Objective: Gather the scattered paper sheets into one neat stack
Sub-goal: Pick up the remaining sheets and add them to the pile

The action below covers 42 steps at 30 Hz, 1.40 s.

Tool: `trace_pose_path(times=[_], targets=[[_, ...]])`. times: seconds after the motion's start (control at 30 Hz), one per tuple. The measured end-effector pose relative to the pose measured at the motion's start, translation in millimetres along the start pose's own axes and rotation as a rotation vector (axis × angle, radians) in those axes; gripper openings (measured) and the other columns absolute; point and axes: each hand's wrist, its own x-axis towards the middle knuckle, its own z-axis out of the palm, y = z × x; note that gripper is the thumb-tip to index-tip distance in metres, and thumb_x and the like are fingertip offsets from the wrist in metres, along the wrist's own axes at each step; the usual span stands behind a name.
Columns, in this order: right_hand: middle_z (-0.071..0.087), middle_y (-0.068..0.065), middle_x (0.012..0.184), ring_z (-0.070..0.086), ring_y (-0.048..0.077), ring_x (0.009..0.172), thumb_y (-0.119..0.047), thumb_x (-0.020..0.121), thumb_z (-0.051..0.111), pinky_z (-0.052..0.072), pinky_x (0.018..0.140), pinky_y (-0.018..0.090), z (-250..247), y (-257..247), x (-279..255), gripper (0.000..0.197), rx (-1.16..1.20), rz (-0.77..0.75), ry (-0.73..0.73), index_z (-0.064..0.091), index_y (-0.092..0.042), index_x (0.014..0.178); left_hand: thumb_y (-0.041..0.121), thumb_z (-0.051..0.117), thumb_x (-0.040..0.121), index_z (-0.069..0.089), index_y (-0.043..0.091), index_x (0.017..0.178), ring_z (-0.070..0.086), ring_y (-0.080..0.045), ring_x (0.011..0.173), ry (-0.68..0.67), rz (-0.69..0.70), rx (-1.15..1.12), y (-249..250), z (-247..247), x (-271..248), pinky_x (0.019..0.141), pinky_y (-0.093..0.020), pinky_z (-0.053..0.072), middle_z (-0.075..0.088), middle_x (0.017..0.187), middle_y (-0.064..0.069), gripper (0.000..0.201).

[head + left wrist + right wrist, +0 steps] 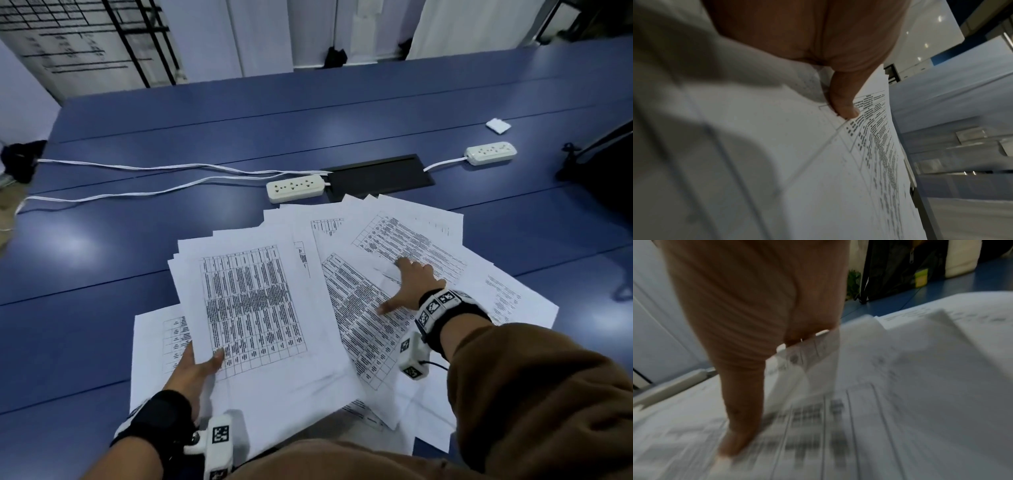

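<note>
Left hand [197, 371]: a bundle of gathered sheets [253, 308] is being pinched at its near left corner, the thumb lying on the printed top page and the fingers hidden beneath. In the left wrist view the thumb [844, 105] is being pressed onto the table print of the top sheet [869, 154].

Gathered sheets: the bundle is being held tilted over the loose pages, its edges fanned unevenly at the far left corner.

Loose sheets [445, 246]: printed pages are lying overlapped at mixed angles on the blue table [102, 240], spreading from under the bundle to the right and toward the person's body.

Right hand [412, 287]: the grip is being kept apart, with the thumb spread to the left and the fingers reaching forward onto the loose pages. In the right wrist view, which is blurred, a page corner [807, 363] is being lifted against the fingers; whether it is being pinched cannot be told.

Behind the sheets: a white power strip [295, 187] is lying just beyond the far edge of the pages, beside a black cable hatch [380, 176]; a second power strip [490, 153] is lying farther right, well apart from the paper.
</note>
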Motion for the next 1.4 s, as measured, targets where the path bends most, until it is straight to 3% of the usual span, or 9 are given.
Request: trace_pose_path(times=[0.27, 0.37, 0.7, 0.87, 0.93, 1.03, 1.1, 1.3, 1.4], targets=[[0.065, 0.011, 0.117, 0.062, 0.029, 0.111, -0.022, 0.077, 0.079, 0.049, 0.090, 0.033, 7.5, -27.9, -8.9, 0.049, 0.316, -0.212, -0.030, 0.062, -0.007, 0.119, 0.001, 0.053, 0.093, 0.037, 0.013, 0.139, 0.047, -0.022, 0.120, 0.014, -0.021, -0.081, 3.9, 0.9, -2.1, 0.103, -0.035, 0.030, 0.053, 0.129, -0.008, 0.050], [0.069, 0.011, 0.099, 0.065, 0.027, 0.094, -0.012, 0.082, 0.068, 0.043, 0.074, 0.026, -14.5, -23.0, -18.8, 0.016, 0.320, -0.158, 0.175, 0.067, -0.013, 0.098, -0.001, 0.052, 0.094, 0.037, 0.012, 0.138, 0.045, -0.021, 0.124, 0.005, -0.027, -0.113, 5.5, -0.3, -5.6, 0.106, -0.035, 0.028, 0.052, 0.130, -0.007, 0.048], [0.064, 0.005, 0.090, 0.058, 0.020, 0.084, -0.011, 0.088, 0.064, 0.040, 0.075, 0.023, -139.8, -11.9, -95.4, 0.021, 0.708, -0.089, 0.776, 0.067, -0.008, 0.108, -0.003, 0.053, 0.093, 0.039, 0.013, 0.135, 0.048, -0.019, 0.114, 0.003, 0.007, -0.068, 11.0, 5.1, -13.8, 0.099, -0.031, 0.031, 0.053, 0.124, -0.007, 0.048], [0.063, 0.002, 0.084, 0.058, 0.017, 0.081, -0.004, 0.085, 0.066, 0.037, 0.056, 0.014, -98.8, -49.3, -97.3, 0.016, 0.759, -0.196, 0.553, 0.068, -0.008, 0.100, 0.001, 0.061, 0.090, 0.047, 0.016, 0.128, 0.052, -0.026, 0.120, 0.004, 0.049, 0.059, 7.8, 7.6, -14.1, 0.100, -0.035, 0.035, 0.058, 0.124, -0.010, 0.043], [0.062, -0.001, 0.074, 0.057, 0.019, 0.072, -0.005, 0.085, 0.065, 0.040, 0.053, 0.018, -57.4, -64.4, -90.0, 0.009, 0.693, -0.190, 0.403, 0.065, -0.013, 0.089, 0.015, 0.059, 0.093, 0.036, 0.014, 0.141, 0.042, -0.023, 0.131, 0.010, 0.045, 0.054, 11.9, 11.8, -17.1, 0.107, -0.036, 0.030, 0.047, 0.138, -0.005, 0.054], [0.069, 0.011, 0.103, 0.066, 0.029, 0.087, -0.008, 0.088, 0.063, 0.057, 0.078, 0.038, 2.7, -83.3, -84.7, 0.020, 0.664, -0.148, 0.170, 0.063, -0.007, 0.108, 0.053, 0.049, 0.092, 0.009, 0.021, 0.153, 0.012, -0.018, 0.147, -0.020, -0.025, -0.005, 17.1, 15.3, -19.3, 0.117, -0.044, 0.011, 0.009, 0.160, 0.005, 0.080], [0.058, 0.015, 0.131, 0.060, 0.031, 0.114, -0.008, 0.091, 0.061, 0.048, 0.098, 0.036, 29.8, -96.4, -88.0, 0.042, 0.658, -0.127, 0.073, 0.051, -0.004, 0.132, 0.061, 0.051, 0.088, 0.005, 0.025, 0.153, 0.008, -0.017, 0.148, -0.055, -0.051, -0.023, 18.5, 16.9, -20.8, 0.117, -0.045, 0.010, 0.005, 0.161, 0.008, 0.088], [0.038, 0.013, 0.151, 0.039, 0.027, 0.137, -0.012, 0.104, 0.038, 0.033, 0.100, 0.022, 60.0, -118.0, -95.7, 0.046, 0.633, -0.189, -0.242, 0.029, -0.007, 0.148, 0.047, 0.091, 0.050, 0.028, 0.019, 0.147, 0.039, -0.022, 0.136, -0.113, 0.117, 0.134, -6.9, 13.6, -10.1, 0.115, -0.047, 0.026, 0.040, 0.149, -0.001, 0.119], [0.058, 0.014, 0.129, 0.055, 0.024, 0.109, -0.031, 0.101, 0.048, 0.043, 0.102, 0.035, 53.4, -99.5, -82.9, 0.043, 0.648, -0.239, -0.136, 0.046, -0.009, 0.137, 0.019, 0.086, 0.068, 0.032, 0.017, 0.145, 0.040, -0.023, 0.135, -0.089, 0.127, 0.151, -7.5, 16.1, -12.8, 0.115, -0.046, 0.027, 0.044, 0.146, -0.002, 0.094]])
